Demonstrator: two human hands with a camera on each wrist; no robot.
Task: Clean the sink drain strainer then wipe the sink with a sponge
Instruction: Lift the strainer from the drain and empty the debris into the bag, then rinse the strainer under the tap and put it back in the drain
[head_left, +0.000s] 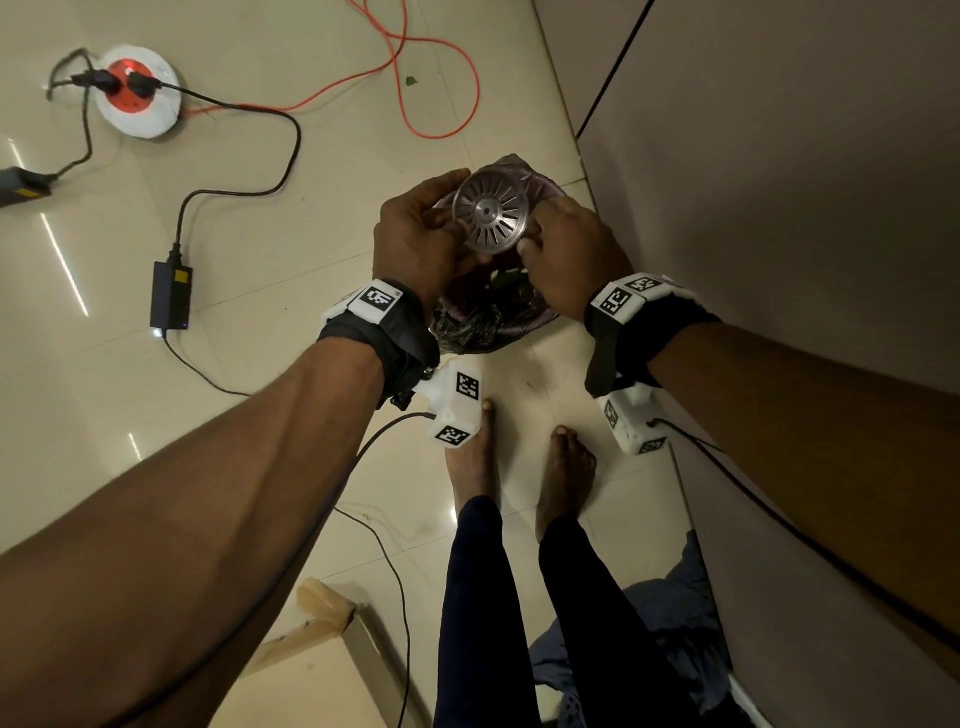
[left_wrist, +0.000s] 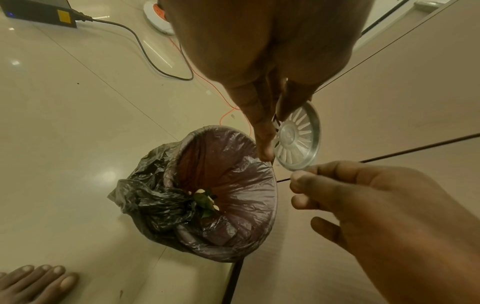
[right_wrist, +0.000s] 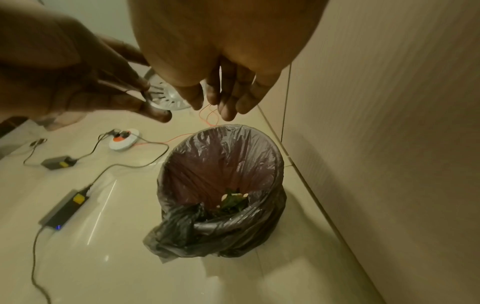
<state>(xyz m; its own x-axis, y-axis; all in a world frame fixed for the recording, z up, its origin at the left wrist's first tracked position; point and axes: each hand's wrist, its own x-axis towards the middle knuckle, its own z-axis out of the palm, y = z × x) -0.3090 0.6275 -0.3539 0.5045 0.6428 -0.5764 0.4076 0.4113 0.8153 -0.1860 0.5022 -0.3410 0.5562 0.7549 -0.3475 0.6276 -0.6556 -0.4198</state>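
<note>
Two power bricks (head_left: 171, 301) are seen lying on the tiled floor (head_left: 270, 270) at the left, their black leads run to a round white socket reel (head_left: 137, 91), from which an orange cable (head_left: 441, 78) is looped away. Further right, the metal sink strainer (head_left: 492, 210) is held tilted in the air above a small bin (right_wrist: 221, 164) lined with a dark plastic bag (left_wrist: 155, 195); the bin is stood on the floor just beside a beige cabinet front (head_left: 779, 182). The strainer's left edge is pinched by the left hand (head_left: 415, 234), its fingers (left_wrist: 262, 131) curled against the slotted face and the thumb set on the other side. At the strainer's right edge the right hand (head_left: 566, 249) is placed, its fingers (right_wrist: 228, 102) hanging fairly straight and loose; the rim is touched by a fingertip, but whether it is truly gripped cannot be told. Green leaf scraps and pale bits (right_wrist: 232, 200) are seen at the bottom of the bag. Bare feet (head_left: 519, 467) are planted on the floor just below the bin.
</note>
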